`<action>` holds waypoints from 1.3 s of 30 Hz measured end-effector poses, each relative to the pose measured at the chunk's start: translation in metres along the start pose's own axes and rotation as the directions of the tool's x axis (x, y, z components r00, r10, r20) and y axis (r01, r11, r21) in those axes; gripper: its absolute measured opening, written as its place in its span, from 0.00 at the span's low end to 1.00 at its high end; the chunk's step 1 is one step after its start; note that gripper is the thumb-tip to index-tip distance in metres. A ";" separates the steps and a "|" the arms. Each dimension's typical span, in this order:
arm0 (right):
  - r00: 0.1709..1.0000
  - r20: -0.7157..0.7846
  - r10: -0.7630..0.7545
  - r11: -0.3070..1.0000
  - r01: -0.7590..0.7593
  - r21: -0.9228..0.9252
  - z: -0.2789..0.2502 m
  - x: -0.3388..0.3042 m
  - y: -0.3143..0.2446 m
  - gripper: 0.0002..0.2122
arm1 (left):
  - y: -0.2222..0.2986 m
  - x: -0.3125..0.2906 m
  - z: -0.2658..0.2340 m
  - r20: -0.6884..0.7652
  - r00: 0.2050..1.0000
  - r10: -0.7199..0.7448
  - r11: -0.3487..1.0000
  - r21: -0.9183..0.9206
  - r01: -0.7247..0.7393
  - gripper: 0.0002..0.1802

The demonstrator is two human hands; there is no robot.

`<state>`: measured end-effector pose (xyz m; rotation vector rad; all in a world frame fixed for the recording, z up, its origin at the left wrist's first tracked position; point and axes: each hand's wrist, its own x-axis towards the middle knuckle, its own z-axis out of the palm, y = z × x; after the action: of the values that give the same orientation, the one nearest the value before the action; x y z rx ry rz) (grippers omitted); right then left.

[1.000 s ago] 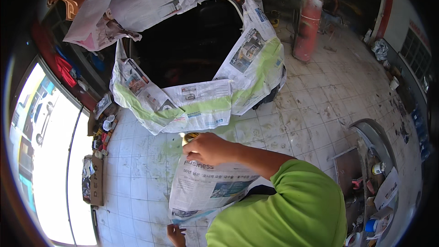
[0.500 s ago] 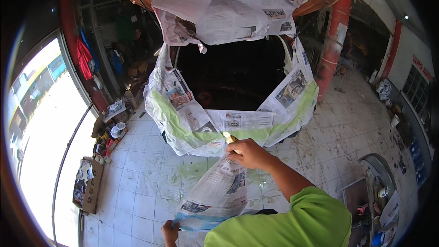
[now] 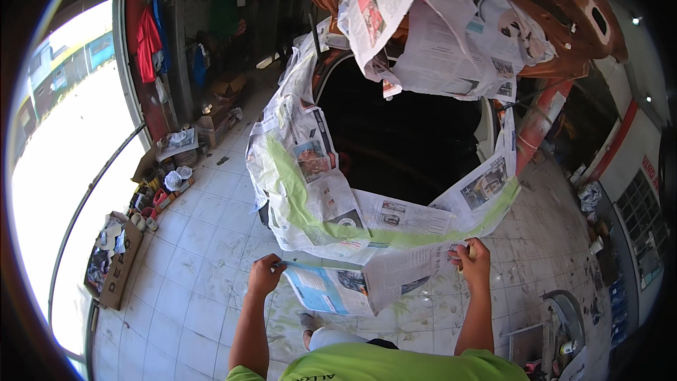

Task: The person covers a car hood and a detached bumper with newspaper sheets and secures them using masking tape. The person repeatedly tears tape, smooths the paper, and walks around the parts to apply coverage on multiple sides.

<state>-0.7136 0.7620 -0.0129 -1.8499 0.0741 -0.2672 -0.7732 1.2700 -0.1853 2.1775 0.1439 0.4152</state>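
Observation:
My left hand (image 3: pixel 264 274) pinches the upper left corner of a newspaper sheet (image 3: pixel 388 272). At the opposite end, my right hand (image 3: pixel 475 265) grips the sheet's right corner, with a small pale-yellow thing partly hidden in its fingers. The sheet hangs stretched between both hands, sagging in the middle, with a blue-printed part at the left. Just beyond its top edge is the lower rim of a car body (image 3: pixel 395 236), wrapped in newspaper with a green band across it. Whether the sheet touches that rim, I cannot tell.
Above the dark opening hangs a raised orange-brown panel (image 3: pixel 564 21), partly papered. A cardboard box (image 3: pixel 116 268) and several containers line the left side. Car parts (image 3: pixel 546 335) lie at the lower right. A red pillar (image 3: pixel 543 123) stands behind the car, over a tiled floor (image 3: pixel 204 268).
My right hand has moved right and my left hand up, turning the newspaper sheet from hanging lengthwise to stretched sideways. The view has shifted, so the car appears farther right.

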 end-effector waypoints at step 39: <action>0.614 -0.776 -0.144 0.935 0.342 0.097 0.429 0.396 -0.098 0.06 | -0.166 0.503 -0.121 0.695 0.547 0.467 0.867 -0.238 -0.437 0.13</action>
<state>-0.2426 1.1189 0.0225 -1.3821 0.3580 -1.2069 -0.3359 1.5876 -0.1298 2.1536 -0.9052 -0.2276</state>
